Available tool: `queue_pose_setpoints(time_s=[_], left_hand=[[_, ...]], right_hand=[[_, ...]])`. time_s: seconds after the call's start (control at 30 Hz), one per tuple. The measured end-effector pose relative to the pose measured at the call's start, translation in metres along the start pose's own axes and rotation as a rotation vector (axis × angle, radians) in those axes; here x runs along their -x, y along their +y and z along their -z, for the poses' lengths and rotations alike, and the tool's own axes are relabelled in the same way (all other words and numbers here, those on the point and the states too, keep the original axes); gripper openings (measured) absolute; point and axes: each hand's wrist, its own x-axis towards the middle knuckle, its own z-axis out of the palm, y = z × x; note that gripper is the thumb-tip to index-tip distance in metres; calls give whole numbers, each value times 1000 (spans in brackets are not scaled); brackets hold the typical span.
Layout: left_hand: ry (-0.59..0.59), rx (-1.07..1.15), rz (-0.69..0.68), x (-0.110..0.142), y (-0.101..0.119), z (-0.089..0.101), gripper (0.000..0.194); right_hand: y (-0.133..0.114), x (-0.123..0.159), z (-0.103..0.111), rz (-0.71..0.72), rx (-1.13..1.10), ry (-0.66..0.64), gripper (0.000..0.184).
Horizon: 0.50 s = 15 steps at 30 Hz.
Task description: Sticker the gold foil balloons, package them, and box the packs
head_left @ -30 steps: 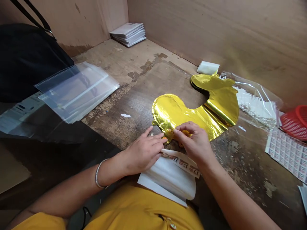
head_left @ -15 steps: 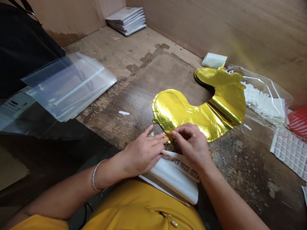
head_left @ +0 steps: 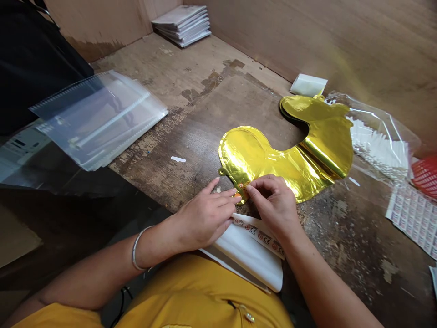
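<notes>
A shiny gold foil balloon [head_left: 252, 150], flat and curved with a fold across its right part, lies on the table in front of me. My left hand [head_left: 206, 216] is stretched out, palm down, its fingertips on the balloon's narrow tab at the near edge. At that tab my right hand [head_left: 275, 200] pinches thumb and forefinger together at the edge of a small sticker with a reddish print [head_left: 241, 185]. Beneath my wrists, against the table edge, is a white sheet [head_left: 252, 259] carrying a strip of CE-mark stickers [head_left: 257, 233].
Clear plastic sleeves [head_left: 102, 118] are piled at the left. White packets [head_left: 180, 25] stand stacked in the far corner. On the right are a bag of white sticks [head_left: 378, 146], a printed label sheet [head_left: 413, 214] and a red basket [head_left: 425, 175]. Wooden panels [head_left: 307, 36] wall the back.
The view has shifted slightly. The reddish print on the balloon's tab shows more clearly beside my right fingertips; both hands stay nearly in place.
</notes>
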Motion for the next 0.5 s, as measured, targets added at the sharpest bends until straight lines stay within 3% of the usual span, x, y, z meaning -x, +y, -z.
queue_pose_setpoints(time_s=[0.27, 0.43, 0.5], left_hand=[[11, -4, -1, 0, 0, 0, 21], [42, -22, -6, -1, 0, -1, 25], [49, -30, 2, -1, 0, -2, 25]], right_hand=[[-4, 1, -3, 39, 110, 27, 16], [-1, -6, -8, -58, 310, 104, 33], [3, -13, -6, -109, 354, 90, 30]])
